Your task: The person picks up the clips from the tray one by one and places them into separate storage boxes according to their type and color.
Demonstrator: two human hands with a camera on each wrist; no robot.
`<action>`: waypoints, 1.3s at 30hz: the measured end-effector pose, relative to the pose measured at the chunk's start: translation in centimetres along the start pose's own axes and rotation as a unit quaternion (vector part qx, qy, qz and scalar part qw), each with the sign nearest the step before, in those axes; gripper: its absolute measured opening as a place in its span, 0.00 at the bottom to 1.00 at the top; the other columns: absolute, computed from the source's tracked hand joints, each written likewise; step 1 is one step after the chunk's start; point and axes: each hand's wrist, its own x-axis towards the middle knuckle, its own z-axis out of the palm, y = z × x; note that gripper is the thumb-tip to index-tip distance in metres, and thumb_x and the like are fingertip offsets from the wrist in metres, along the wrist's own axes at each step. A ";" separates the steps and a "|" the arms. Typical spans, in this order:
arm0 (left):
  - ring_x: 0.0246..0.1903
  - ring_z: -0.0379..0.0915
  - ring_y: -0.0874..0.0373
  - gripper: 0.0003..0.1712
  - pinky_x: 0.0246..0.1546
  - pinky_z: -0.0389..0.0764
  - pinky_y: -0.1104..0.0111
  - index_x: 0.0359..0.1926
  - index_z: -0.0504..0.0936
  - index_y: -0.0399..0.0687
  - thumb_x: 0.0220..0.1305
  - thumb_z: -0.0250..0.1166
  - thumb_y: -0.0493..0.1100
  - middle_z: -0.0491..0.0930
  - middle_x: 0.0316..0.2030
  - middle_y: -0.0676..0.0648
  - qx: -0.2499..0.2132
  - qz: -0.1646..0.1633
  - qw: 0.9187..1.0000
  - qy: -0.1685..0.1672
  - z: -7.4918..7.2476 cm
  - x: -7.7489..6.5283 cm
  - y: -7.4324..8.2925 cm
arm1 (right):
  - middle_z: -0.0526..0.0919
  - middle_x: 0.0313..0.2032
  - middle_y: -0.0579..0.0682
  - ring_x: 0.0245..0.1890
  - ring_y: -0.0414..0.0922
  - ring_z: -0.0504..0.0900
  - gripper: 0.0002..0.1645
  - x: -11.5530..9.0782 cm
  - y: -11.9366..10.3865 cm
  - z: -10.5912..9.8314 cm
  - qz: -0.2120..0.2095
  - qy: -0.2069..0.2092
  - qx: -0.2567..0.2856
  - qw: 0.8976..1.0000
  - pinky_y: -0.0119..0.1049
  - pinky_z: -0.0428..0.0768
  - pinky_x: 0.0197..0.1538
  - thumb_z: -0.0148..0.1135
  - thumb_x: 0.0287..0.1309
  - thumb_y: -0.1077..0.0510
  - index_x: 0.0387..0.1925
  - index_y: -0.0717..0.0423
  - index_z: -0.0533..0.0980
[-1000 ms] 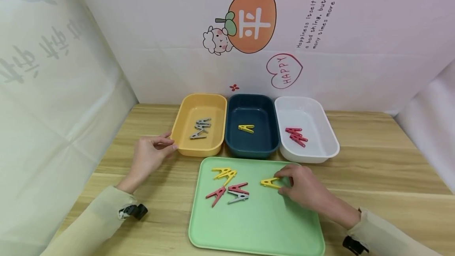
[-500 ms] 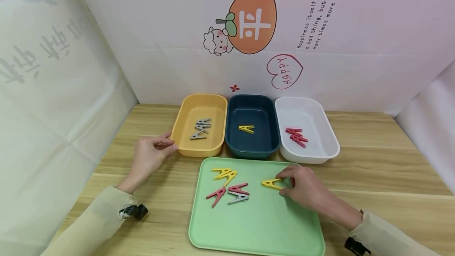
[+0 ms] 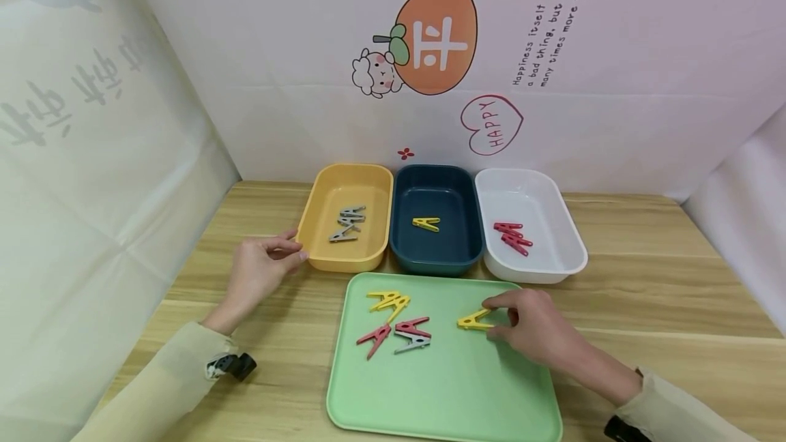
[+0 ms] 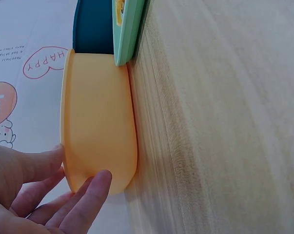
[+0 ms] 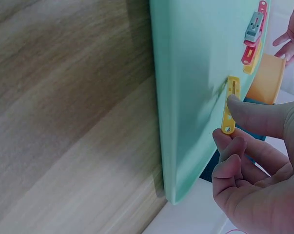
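My right hand [image 3: 540,333] pinches a yellow clothespin [image 3: 469,323] by its two spread legs, over the right part of the green tray [image 3: 442,394]. In the right wrist view the thumb lies along one side of this clothespin [image 5: 229,117]. My left hand [image 3: 260,271] touches the near left corner of the yellow bin [image 3: 350,262], its fingers loosely extended. The left wrist view has the fingertips against the wall of that bin [image 4: 100,117]. Elsewhere on the tray lie yellow clothespins [image 3: 388,302], red clothespins [image 3: 376,338] and a grey clothespin [image 3: 414,341].
Beyond the tray, the yellow bin holds grey clothespins [image 3: 344,234]. Beside it, a dark blue bin [image 3: 436,186] contains one yellow clothespin [image 3: 426,224]. A white bin [image 3: 534,196] with red clothespins [image 3: 514,243] stands at the right. A printed cloth [image 3: 295,114] hangs behind.
The right hand has shifted slightly to the right, and the yellow clothespin in its fingers has moved along with it. My left hand stays at the yellow bin's corner.
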 end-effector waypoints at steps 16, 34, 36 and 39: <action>0.44 0.88 0.41 0.09 0.35 0.93 0.61 0.41 0.89 0.28 0.61 0.77 0.30 0.82 0.60 0.34 -0.001 0.005 1.000 0.000 0.1 0.0 0.0 | 0.67 0.17 0.41 0.21 0.40 0.67 0.23 -0.3 -1.1 -2.3 -0.008 -0.006 0.048 0.999 0.29 0.63 0.21 0.84 0.49 0.62 0.49 0.59 0.89; 0.45 0.88 0.41 0.09 0.35 0.92 0.63 0.41 0.90 0.28 0.61 0.77 0.31 0.83 0.59 0.35 -0.013 0.005 1.000 0.003 0.0 -0.1 -0.1 | 0.71 0.19 0.44 0.22 0.44 0.69 0.19 1.0 -4.1 -5.9 -0.019 0.000 0.069 0.997 0.30 0.63 0.21 0.87 0.48 0.55 0.44 0.53 0.91; 0.45 0.88 0.41 0.09 0.35 0.92 0.63 0.41 0.89 0.28 0.61 0.77 0.31 0.83 0.59 0.35 -0.013 0.006 1.000 0.004 0.0 -0.1 -0.1 | 0.70 0.19 0.44 0.21 0.44 0.68 0.19 1.3 -4.3 -6.2 -0.020 0.004 0.068 0.997 0.30 0.62 0.21 0.87 0.48 0.56 0.44 0.53 0.91; 0.45 0.88 0.41 0.09 0.34 0.92 0.63 0.41 0.90 0.28 0.61 0.77 0.31 0.82 0.59 0.35 -0.011 0.007 1.000 0.005 0.0 -0.1 -0.1 | 0.70 0.19 0.44 0.22 0.44 0.68 0.19 1.8 -4.7 -6.7 -0.020 0.010 0.070 0.997 0.30 0.61 0.21 0.86 0.49 0.55 0.44 0.54 0.91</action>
